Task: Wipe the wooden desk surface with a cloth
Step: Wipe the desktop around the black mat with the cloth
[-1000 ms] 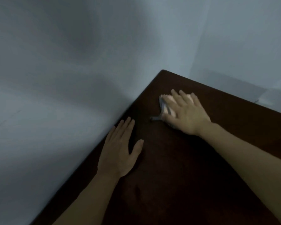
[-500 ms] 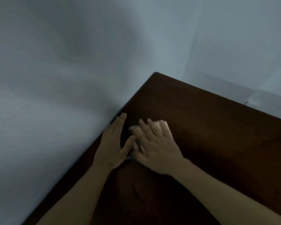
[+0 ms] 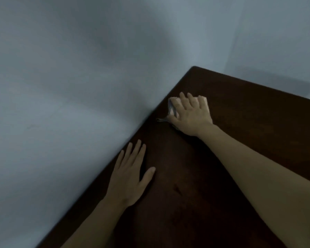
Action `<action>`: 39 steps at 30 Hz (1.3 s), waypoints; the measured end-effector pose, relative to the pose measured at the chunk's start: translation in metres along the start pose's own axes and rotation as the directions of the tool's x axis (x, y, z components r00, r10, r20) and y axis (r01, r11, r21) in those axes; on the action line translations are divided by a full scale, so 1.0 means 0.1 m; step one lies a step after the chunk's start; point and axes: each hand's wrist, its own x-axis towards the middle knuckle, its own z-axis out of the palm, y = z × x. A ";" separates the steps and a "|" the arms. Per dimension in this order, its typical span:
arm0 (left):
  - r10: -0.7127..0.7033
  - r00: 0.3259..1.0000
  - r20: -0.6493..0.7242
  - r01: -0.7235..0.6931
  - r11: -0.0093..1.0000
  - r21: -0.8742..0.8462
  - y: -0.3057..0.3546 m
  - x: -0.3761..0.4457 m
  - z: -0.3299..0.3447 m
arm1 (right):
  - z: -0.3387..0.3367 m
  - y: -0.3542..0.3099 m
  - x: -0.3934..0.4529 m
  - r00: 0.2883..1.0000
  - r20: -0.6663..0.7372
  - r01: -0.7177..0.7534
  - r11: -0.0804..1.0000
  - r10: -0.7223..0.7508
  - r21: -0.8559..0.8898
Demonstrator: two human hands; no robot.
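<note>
desk: dark wooden desk [image 3: 240, 158], far corner seen at upper middle, left edge set against the wall [image 3: 61, 104]
cloth: small light cloth [image 3: 172, 109] laid flat on the desk near the far corner, close to the left edge; mostly covered by the right hand, pale parts seen past the fingertips and at the thumb side, a thin grey tail sticking out toward the left
right hand: right hand [image 3: 191, 115] laid palm-down on the cloth, fingers extended and slightly spread, cloth pressed to the desk; nothing pinched
left hand: left hand [image 3: 131, 176] laid flat on bare desk at the left edge, fingers straight and close together, thumb spread out to the right; nothing held
spacing: hands well apart, left nearer the camera, right farther toward the corner
forearms: both bare, right one crossing the desk from lower right
image quality: dim, soft blur; cloth texture not readable
</note>
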 end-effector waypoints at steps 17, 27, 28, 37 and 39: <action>-0.049 0.998 -0.025 0.048 0.998 -0.040 0.07 0.01 -0.09 | -0.03 0.19 -0.12 0.993 0.027 -0.118 0.993 0.118 -0.023; -0.054 0.998 -0.041 0.049 0.993 -0.111 0.08 -0.01 -0.05 | 0.21 -0.76 -0.95 0.962 -0.019 0.272 0.962 -0.272 0.001; -0.049 0.998 -0.044 0.044 0.992 -0.118 0.08 -0.02 -0.05 | 0.23 -0.72 -1.09 0.954 0.004 0.299 0.954 -0.299 0.012; -0.046 0.994 -0.097 0.037 0.995 -0.096 0.03 0.02 -0.02 | 0.05 -0.02 -0.84 0.982 0.057 0.183 0.982 -0.180 -0.046; -0.053 0.995 -0.081 0.046 0.995 -0.089 0.04 0.02 -0.03 | 0.04 0.02 -0.57 0.994 0.062 0.091 0.994 -0.087 -0.056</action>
